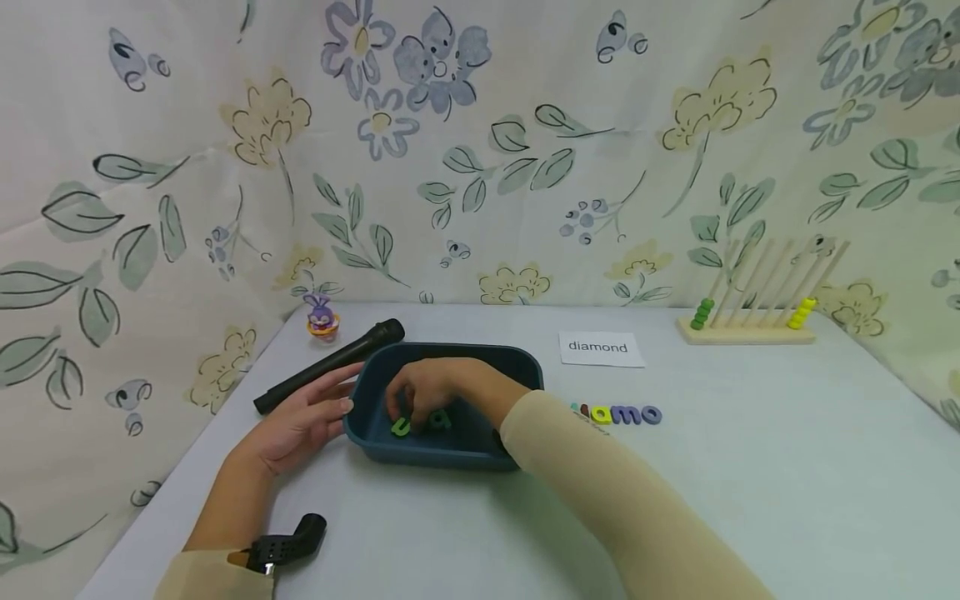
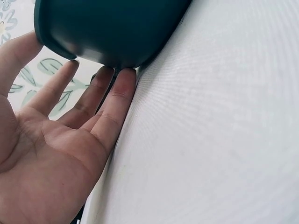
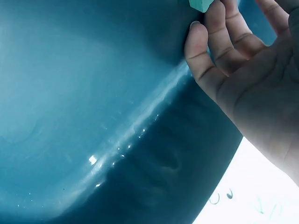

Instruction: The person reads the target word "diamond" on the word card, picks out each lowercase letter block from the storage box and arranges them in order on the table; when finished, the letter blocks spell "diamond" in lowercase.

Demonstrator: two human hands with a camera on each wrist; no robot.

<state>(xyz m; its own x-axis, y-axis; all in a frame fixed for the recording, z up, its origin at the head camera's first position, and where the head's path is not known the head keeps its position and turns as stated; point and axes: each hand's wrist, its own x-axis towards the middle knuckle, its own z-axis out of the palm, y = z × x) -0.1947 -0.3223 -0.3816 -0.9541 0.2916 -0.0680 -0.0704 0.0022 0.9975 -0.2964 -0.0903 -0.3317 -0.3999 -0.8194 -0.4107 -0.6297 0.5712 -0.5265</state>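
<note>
A dark blue plastic basin [image 1: 442, 457] stands on the white table. My left hand [image 1: 303, 421] steadies its left end, thumb at the rim and extended fingers touching the outer wall [image 2: 117, 32]. Inside the basin my right hand [image 1: 427, 387] reaches down with bent fingers. Its fingertips pinch a bright green letter [image 1: 401, 427], shaped like a u or an upturned n. A darker green letter [image 1: 440, 420] lies beside the thumb. In the right wrist view only a green corner [image 3: 202, 3] shows at the fingertips. My right forearm hides the basin's right part.
Right of the basin, foam letters [image 1: 626, 415] form a row, its left end partly hidden by my sleeve. Behind them lies a card reading "diamond" [image 1: 600, 348]. A black microphone [image 1: 330, 365], purple bunny toy [image 1: 321, 317] and wooden bead rack [image 1: 746, 336] stand around.
</note>
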